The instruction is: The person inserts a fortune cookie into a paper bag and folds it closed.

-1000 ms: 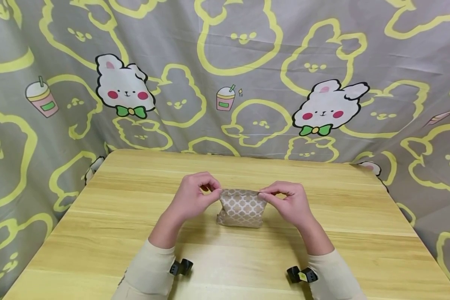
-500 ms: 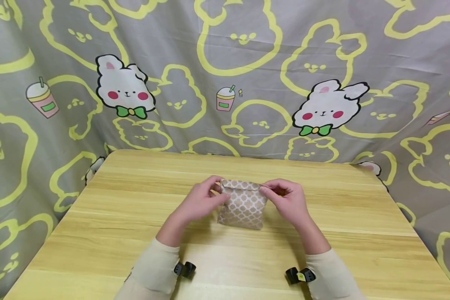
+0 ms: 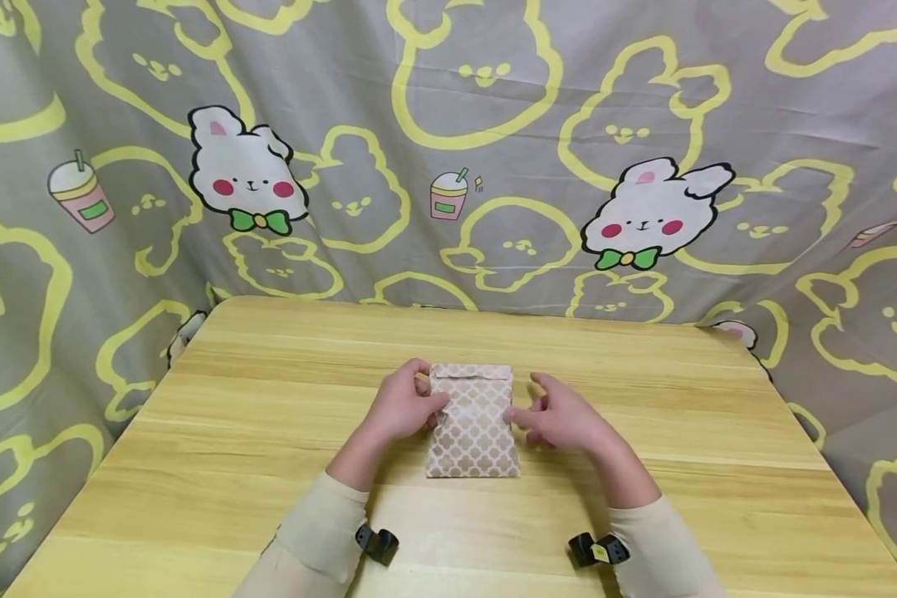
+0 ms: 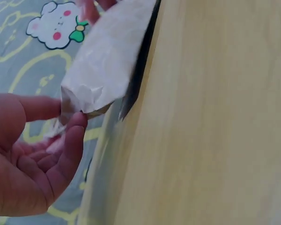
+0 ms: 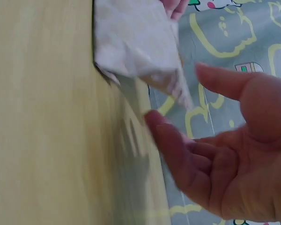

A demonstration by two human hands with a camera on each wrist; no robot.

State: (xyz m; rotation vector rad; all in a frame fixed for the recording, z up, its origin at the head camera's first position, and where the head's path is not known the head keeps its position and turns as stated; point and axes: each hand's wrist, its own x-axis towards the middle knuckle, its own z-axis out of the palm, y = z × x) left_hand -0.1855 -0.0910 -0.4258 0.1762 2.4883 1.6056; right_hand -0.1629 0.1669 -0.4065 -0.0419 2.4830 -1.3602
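A small paper bag (image 3: 473, 428) with a tan and white quatrefoil pattern has its top edge folded over in a narrow strip. My left hand (image 3: 404, 404) pinches its left side between thumb and fingers. In the left wrist view, the thumb and index finger of the left hand (image 4: 35, 154) meet at the creased side of the bag (image 4: 105, 56). At the bag's right edge, my right hand (image 3: 561, 413) has its thumb and index finger spread. The right wrist view shows that hand (image 5: 229, 154) with a gap between its fingertips and the bag (image 5: 136, 37).
The bag is over the middle of a light wood table (image 3: 269, 365). A grey curtain (image 3: 493, 174) with yellow outlines and rabbit prints hangs behind the table and along both sides. Black wrist cameras sit on both beige sleeves (image 3: 306, 531).
The bag's top has been folded over, and its patterned front now faces up more fully. My right hand has let go and spread its fingers; my left hand has shifted down the bag's side.
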